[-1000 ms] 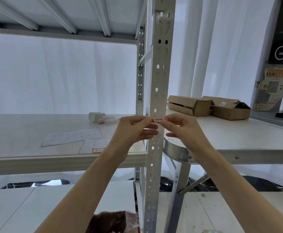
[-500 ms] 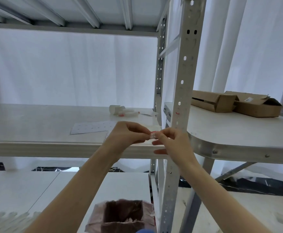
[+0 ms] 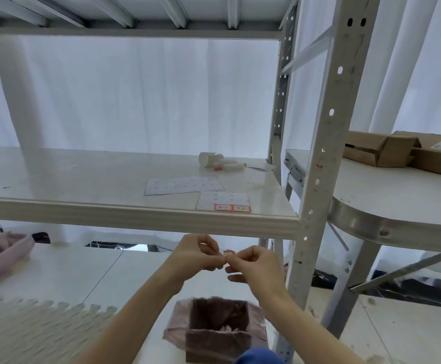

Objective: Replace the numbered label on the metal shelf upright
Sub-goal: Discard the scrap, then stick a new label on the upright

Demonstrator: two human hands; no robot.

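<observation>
A small red-bordered label [image 3: 227, 253] is pinched between the fingertips of my left hand [image 3: 198, 254] and my right hand [image 3: 253, 266], below the shelf board and left of the metal upright [image 3: 324, 143]. A red scrap [image 3: 319, 166] of sticker clings to the upright's front face. On the shelf board [image 3: 135, 219] lies a label sheet [image 3: 223, 202] with two red-bordered labels marked 4-1 and 4-2 at its near edge.
A bin lined with a pinkish bag [image 3: 218, 328] stands on the floor below my hands. A second, bare backing sheet [image 3: 184, 185] and white rolls [image 3: 218, 161] lie on the shelf. Cardboard boxes [image 3: 408, 152] sit on the round-cornered table [image 3: 387, 227] at right.
Both hands have come away from the upright and dropped below the shelf board, to the left, still pinching the label. The view has tilted down, bringing the bin into sight.
</observation>
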